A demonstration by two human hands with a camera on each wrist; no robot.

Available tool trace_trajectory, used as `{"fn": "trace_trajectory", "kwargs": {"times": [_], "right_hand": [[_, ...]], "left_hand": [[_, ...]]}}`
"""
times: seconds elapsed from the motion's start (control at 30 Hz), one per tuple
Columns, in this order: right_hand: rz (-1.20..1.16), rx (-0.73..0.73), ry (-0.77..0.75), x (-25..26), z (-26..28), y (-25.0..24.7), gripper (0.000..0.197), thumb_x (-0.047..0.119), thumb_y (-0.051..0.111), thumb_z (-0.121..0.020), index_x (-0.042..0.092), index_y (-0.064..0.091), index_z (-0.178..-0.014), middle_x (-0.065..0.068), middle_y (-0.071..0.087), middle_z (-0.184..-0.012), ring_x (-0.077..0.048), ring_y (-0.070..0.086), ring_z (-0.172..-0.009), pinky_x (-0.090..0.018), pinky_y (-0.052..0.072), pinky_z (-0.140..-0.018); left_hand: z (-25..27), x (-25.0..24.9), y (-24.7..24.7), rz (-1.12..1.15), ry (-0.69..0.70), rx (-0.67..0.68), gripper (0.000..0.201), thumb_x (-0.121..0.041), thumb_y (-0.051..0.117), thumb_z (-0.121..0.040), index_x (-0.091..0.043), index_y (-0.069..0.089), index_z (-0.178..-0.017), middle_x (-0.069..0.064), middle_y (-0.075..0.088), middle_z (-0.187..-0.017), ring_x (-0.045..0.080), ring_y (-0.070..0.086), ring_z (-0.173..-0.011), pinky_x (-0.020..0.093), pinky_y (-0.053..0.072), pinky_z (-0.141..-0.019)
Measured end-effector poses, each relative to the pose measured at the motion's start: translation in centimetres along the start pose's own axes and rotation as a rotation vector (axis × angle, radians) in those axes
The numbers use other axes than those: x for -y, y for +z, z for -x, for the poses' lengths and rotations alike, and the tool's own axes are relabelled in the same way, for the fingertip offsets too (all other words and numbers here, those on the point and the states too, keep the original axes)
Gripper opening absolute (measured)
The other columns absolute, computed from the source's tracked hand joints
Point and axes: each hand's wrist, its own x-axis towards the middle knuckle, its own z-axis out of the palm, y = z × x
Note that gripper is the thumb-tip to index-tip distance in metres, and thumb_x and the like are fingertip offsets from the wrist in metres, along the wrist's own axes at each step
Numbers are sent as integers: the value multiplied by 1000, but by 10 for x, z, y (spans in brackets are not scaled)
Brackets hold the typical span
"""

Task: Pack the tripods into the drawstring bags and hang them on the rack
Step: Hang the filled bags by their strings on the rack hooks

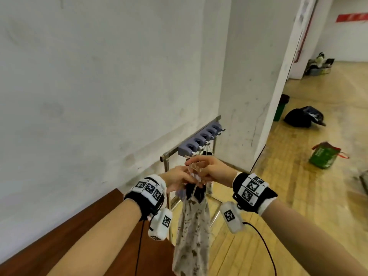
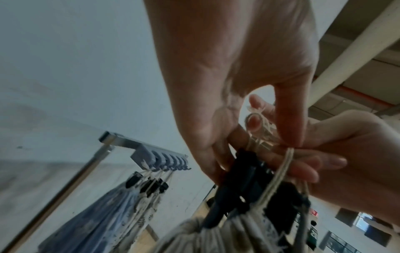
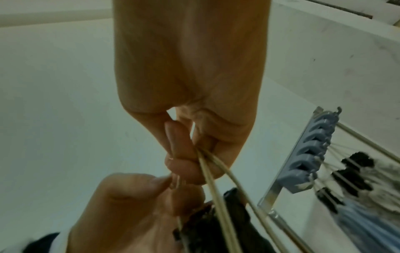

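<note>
A cream drawstring bag with a dark leaf print and a black gathered top hangs from its pale cords in front of me. My left hand pinches the cords just above the bag's mouth. My right hand pinches the same cords a little higher, close under the nearest hook of the rack. What the bag holds is hidden. Several filled bags hang by their cords from the rack's blue-grey hooks.
The rack's metal frame stands against the white wall. On the wooden floor to the right lie a black bag and a green carton. Wrist-camera cables dangle under both forearms.
</note>
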Motion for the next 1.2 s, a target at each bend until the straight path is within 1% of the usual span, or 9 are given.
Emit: {"fn": "trace_trajectory", "kwargs": {"times": [0.1,0.27,0.5,0.7,0.77,0.87,0.97,1.07,1.2], "right_hand": [[9,32,37,-20,0,-54,50,-20,41,-75,8,65,-109,-14,61,-87,-14,43,-50,-20,34,-41],[58,-65,153,-65,-9,-137,36,-10,50,-83,15,60,-105,-7,58,-83,-15,50,-56,-29,44,-54],[279,-129,230,-121,-49,-222,15,16,59,-92,5,69,-90,2,59,-64,-5,56,-51,-18,47,-54],[367,-154,168,-136,-114,-290,13,7,59,-90,-1,69,-93,0,59,-62,-8,54,-53,-21,46,-56],[424,-85,150,-142,-140,-311,12,2,58,-87,-5,68,-86,-1,56,-59,-5,50,-47,-21,44,-54],[470,-5,214,-153,-174,-334,19,6,57,-88,9,65,-71,3,56,-55,-3,49,-45,-21,43,-54],[557,34,248,-162,-216,-359,12,17,58,-89,15,66,-80,7,57,-63,-4,51,-56,-21,42,-59],[594,44,243,-166,-260,-378,11,24,58,-90,21,64,-81,8,57,-71,-8,51,-67,-22,42,-64],[559,4,233,-175,-317,-390,25,23,60,-90,19,56,-65,6,49,-62,-9,43,-58,-23,35,-59]], "left_hand": [[-50,-8,31,-53,-58,114,22,17,44,-86,1,57,-91,3,69,-73,11,67,-70,22,53,-68],[-130,-14,45,-218,-130,72,19,4,63,-79,-3,61,-97,16,62,-99,29,60,-98,42,47,-97],[-234,-34,47,-384,-159,-5,22,11,61,-80,-10,55,-85,10,67,-71,12,63,-62,18,47,-56],[-332,-42,30,-463,-105,-111,26,7,68,-77,-15,54,-80,-8,69,-58,12,64,-72,23,46,-75],[-366,-42,19,-449,-101,-108,25,7,65,-80,-15,53,-79,-11,66,-53,6,62,-67,18,47,-69],[-407,-37,1,-409,-112,-113,23,5,66,-81,-14,54,-80,-9,64,-55,-1,59,-56,15,47,-67],[-445,-35,-22,-391,-117,-128,27,12,64,-80,-12,51,-80,3,62,-71,1,62,-58,15,50,-66],[-471,-38,-39,-346,-119,-230,30,19,56,-82,-9,47,-76,7,55,-67,5,62,-55,10,46,-50],[-504,-37,-65,-360,-108,-389,32,12,63,-80,-14,45,-76,1,55,-66,8,55,-62,11,43,-52]]}}
